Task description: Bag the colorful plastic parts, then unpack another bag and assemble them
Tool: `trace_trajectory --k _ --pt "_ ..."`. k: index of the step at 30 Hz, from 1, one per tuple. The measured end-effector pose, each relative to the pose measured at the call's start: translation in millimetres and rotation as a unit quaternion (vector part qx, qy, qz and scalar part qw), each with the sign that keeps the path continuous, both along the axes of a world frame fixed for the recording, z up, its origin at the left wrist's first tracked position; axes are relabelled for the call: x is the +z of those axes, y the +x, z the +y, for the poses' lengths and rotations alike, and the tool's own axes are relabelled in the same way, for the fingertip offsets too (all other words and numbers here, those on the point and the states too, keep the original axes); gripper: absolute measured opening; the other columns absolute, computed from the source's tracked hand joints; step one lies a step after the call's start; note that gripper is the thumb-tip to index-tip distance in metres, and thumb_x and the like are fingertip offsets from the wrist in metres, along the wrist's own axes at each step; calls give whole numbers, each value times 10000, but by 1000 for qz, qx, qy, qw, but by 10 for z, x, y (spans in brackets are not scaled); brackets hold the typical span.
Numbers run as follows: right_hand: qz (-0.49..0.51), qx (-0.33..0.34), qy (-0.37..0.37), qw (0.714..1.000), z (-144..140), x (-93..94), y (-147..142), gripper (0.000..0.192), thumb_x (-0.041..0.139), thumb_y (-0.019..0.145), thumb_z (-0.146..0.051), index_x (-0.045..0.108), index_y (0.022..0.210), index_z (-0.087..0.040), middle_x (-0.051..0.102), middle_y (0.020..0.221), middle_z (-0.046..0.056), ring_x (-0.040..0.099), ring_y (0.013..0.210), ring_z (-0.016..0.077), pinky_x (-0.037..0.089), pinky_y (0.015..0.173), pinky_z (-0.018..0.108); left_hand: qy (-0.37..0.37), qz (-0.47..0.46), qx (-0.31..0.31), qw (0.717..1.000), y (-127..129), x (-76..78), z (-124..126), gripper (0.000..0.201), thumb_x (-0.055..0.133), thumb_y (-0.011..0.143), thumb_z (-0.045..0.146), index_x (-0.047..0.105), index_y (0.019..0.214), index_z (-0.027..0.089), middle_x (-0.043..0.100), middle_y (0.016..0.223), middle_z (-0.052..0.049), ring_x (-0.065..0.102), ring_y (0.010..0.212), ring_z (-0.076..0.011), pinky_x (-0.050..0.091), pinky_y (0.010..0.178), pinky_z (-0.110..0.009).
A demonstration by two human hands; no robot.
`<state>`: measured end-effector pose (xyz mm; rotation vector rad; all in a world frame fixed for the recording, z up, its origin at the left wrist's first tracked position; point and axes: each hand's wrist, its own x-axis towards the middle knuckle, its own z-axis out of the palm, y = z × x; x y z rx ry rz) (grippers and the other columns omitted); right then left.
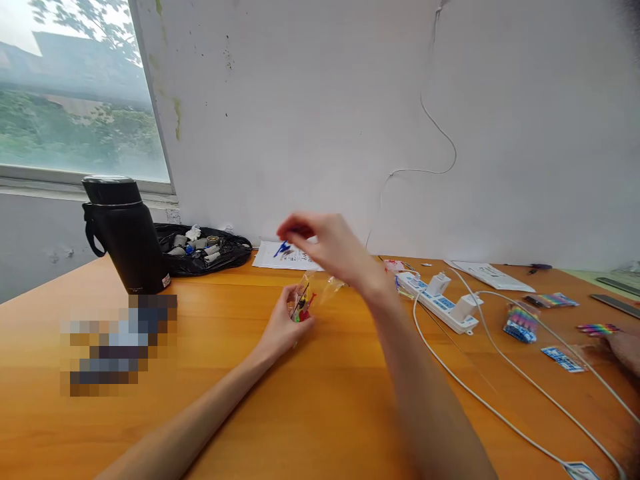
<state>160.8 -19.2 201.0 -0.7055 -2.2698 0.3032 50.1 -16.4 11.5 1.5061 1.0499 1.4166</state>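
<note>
Two bare arms come in from the bottom edge over an orange table (330, 413). Left hand (283, 327), just left of frame centre, has its fingers closed on one clear bag (313, 297) that rests on the table at centre; small coloured pieces show inside it, red, yellow and green, too small to count. Right hand (327, 247) hangs above the bag, blurred, with fingertips pinched together around something dark and tiny; I cannot tell what it is. Left of centre: one black flask (125, 233) stands upright, and just right of it lies one black pouch (205, 250), open, with grey bits in it. Behind the right hand: one sheet of paper (273, 257) with blue marks. Right of centre: one white power strip (440, 303) with two white plugs in it, and two white cables trailing toward the lower right corner. Right side: several rainbow-striped packs, about four in view, one of them (520, 323) near the strip. At the right edge, another person's hand (625, 350) rests on the table. A second white sheet (487, 273) lies at the wall. One pixelated patch covers part of the left table.
</note>
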Motion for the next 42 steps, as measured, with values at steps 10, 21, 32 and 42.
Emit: trace_trajectory --k 10,21,32,42 --pt "-126 -81 -123 981 34 119 703 189 551 853 -170 668 998 -205 715 941 40 638 793 145 475 635 245 9 22 15 1000 -31 -129 75 549 741 707 225 499 1200 226 549 1360 -107 528 1260 -242 384 1057 -367" --pt "-242 -50 -179 952 127 -26 451 271 535 800 -165 637 1046 -214 699 1024 50 627 799 148 417 561 224 24 58 -12 998 -31 -52 23 521 744 722 242 502 1183 223 604 1195 -65 600 1083 -213 444 970 -357" --pt "-262 -41 -208 941 237 -117 508 252 549 750 -91 615 961 -214 700 997 34 655 794 153 424 579 228 5 23 -32 999 -4 -1 -9 518 768 705 258 501 1148 219 625 1170 -70 626 1019 -192 456 951 -345" --pt "-264 -92 -186 942 174 -57 537 247 579 745 -93 650 938 -229 709 951 18 620 707 133 407 542 234 15 22 -15 1000 -16 -54 9 528 759 702 255 515 1169 225 582 1244 -66 591 1076 -189 431 987 -330"
